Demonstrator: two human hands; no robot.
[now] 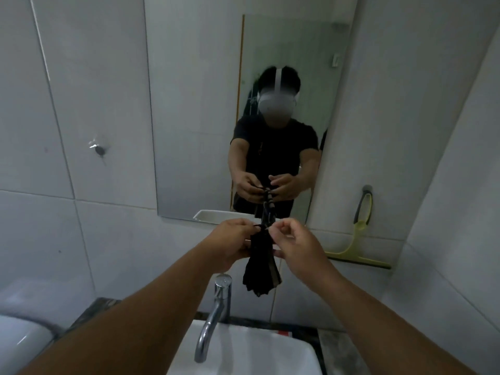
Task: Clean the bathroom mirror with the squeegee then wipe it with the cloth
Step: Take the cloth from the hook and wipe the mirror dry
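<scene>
A dark cloth [261, 269] hangs bunched below my two hands, just under the mirror's lower edge. My left hand [230, 246] grips its upper part. My right hand [293, 246] pinches the top of the cloth with thumb and fingertips. The mirror [194, 104] is fixed to the tiled wall ahead and shows a person's reflection with the same cloth. A yellow-green squeegee [357, 239] hangs from a hook on the wall to the right of the mirror, its blade at the bottom, apart from both hands.
A chrome tap [216, 309] rises over a white basin [243, 353] right below my forearms. A dark stone counter [341, 347] surrounds the basin. A toilet cistern [19, 339] sits at the lower left. White tiles cover the walls, with a small hole [100, 150] at the left.
</scene>
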